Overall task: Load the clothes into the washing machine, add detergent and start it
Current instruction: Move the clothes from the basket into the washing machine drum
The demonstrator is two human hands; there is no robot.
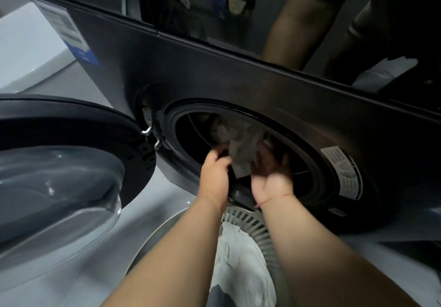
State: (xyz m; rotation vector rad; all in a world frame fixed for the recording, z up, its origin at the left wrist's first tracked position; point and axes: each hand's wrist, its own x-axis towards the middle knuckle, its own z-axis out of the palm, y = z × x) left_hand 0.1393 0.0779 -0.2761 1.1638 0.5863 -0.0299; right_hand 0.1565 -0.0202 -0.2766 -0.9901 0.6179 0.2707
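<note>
The left hand [216, 168] reaches to the lower rim of the drum opening [191, 137], its fingers curled onto the near edge of a pale grey garment [239, 149], though blur makes the exact grip hard to read. At the far left, the washing machine's door [71, 163] hangs swung wide, its glass bowl facing outward and its hinge at the opening's left edge. The garment sits bunched in the mouth of the drum, partly inside the dark opening and partly over its lower rim, between the two hands. The right hand [272, 170] lies palm up just beside the cloth, fingers spread and reaching under it into the opening; a thin red thread [274, 198] circles that wrist. Below the forearms stands a white slotted laundry basket [253, 225] with white clothes [241, 266] still in it. On the machine's dark front [238, 77], right of the opening, is a white label [343, 170].
</note>
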